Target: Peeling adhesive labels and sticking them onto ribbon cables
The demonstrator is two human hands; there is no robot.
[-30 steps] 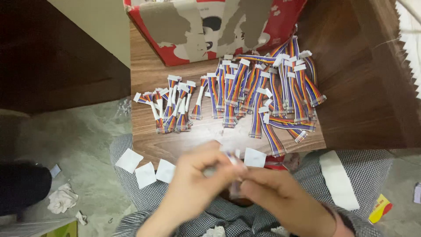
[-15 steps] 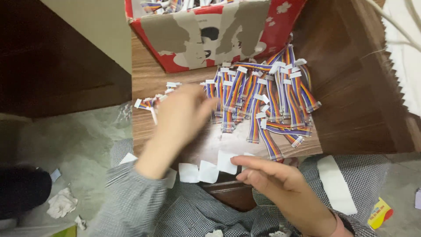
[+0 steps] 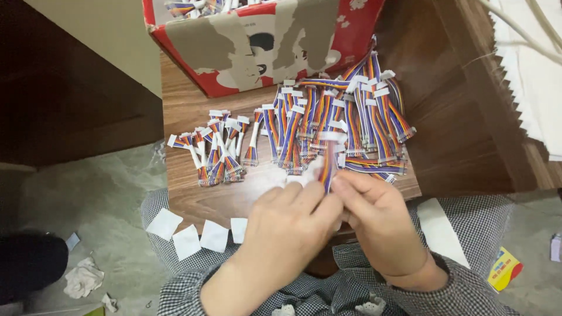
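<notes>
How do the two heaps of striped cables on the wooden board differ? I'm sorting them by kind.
The left heap has few cables; the right heap has many more, stacked in layers. The left heap's cables look shorter, the right heap's longer. The left heap lies apart from the hands; the right heap reaches up to the right hand and left hand, which hold one cable upright. Both share rainbow stripes and white end plugs.

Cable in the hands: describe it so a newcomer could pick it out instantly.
Start at the red cardboard box at the far end of the wooden table; a pile of rainbow ribbon cables lies before it. Nearer, the left hand and right hand meet. The held cable alone stands upright above the fingers, white connector on top.
</notes>
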